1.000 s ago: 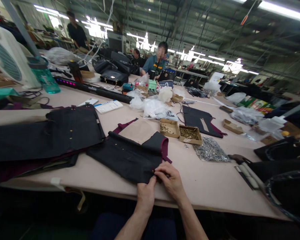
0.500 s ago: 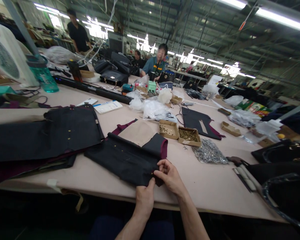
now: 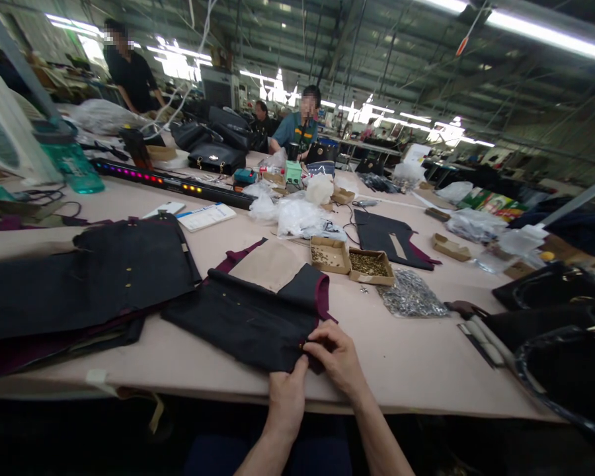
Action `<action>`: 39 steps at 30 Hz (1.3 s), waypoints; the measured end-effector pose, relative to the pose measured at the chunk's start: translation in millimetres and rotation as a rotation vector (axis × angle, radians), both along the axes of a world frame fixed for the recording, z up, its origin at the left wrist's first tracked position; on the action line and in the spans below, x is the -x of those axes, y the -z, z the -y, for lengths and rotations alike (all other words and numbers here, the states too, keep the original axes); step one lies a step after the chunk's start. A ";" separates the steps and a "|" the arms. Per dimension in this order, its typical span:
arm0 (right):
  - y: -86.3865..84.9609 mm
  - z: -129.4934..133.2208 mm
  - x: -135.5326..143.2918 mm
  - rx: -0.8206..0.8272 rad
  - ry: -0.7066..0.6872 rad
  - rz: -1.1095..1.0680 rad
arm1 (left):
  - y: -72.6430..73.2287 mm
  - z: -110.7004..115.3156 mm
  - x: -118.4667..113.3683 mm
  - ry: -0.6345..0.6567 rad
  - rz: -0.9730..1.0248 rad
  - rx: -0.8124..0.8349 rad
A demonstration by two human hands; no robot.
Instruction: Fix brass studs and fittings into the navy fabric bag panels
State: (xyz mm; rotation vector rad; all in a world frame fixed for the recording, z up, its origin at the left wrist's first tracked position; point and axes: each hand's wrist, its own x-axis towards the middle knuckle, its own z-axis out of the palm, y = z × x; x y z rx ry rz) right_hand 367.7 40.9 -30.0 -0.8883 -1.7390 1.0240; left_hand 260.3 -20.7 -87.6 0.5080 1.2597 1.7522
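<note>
A black fabric piece (image 3: 248, 322) with maroon edging lies near the table's front edge, a beige panel (image 3: 268, 263) at its back. My left hand (image 3: 286, 396) grips its front right corner, thumb on top and the other fingers hidden beneath. At the same corner my right hand (image 3: 334, 354) is closed, thumb and index finger pinched at a small brass-coloured stud (image 3: 303, 344) on the fabric. Behind are two cardboard trays, one with a few small metal pieces (image 3: 330, 254), the other full of them (image 3: 371, 264).
Stacked black pieces (image 3: 133, 271) lie at the left. A bag of metal parts (image 3: 411, 294) and black handbags (image 3: 565, 350) are at the right. Clear plastic bags (image 3: 297, 215), a light bar (image 3: 173, 184) and a teal bottle (image 3: 74, 162) stand farther back. People are beyond the table.
The view has shifted slightly. My right hand's fingers have bent more at the stud, while my left hand keeps its hold. Coloured lights now show on the bar.
</note>
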 end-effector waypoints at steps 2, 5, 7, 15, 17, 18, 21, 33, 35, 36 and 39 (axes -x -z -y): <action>-1.0 2.2 0.6 -0.065 -0.001 0.017 | -4.5 0.8 1.2 0.006 -0.012 0.009; -0.6 4.3 1.0 -0.094 0.015 0.039 | -14.5 2.5 2.9 -0.003 -0.001 0.015; 1.1 5.2 0.8 -0.112 0.024 0.048 | -20.1 3.4 3.5 -0.009 0.025 0.011; 3.1 6.3 1.5 -0.237 0.007 0.075 | -20.1 3.1 3.0 -0.022 0.037 0.010; 1.0 5.9 2.5 -0.222 0.008 0.086 | -20.6 3.4 3.3 -0.020 0.034 0.022; -0.1 5.7 3.0 -0.204 0.007 0.090 | -21.1 3.5 3.6 -0.019 0.031 0.033; -2.0 4.6 4.2 -0.106 0.001 0.095 | -21.8 2.9 4.7 -0.022 0.023 0.063; -2.3 -9.8 8.1 0.396 -0.020 -0.079 | -21.4 4.5 5.2 -0.037 -0.045 0.056; -2.9 -10.7 9.9 0.396 -0.013 -0.080 | -17.9 4.0 4.8 -0.032 -0.081 0.047; -3.3 -11.1 10.9 0.395 -0.012 -0.074 | -15.4 3.4 4.5 -0.031 -0.091 0.044; -4.3 -11.5 11.8 0.403 -0.009 -0.049 | -8.2 2.1 2.9 -0.028 -0.053 0.040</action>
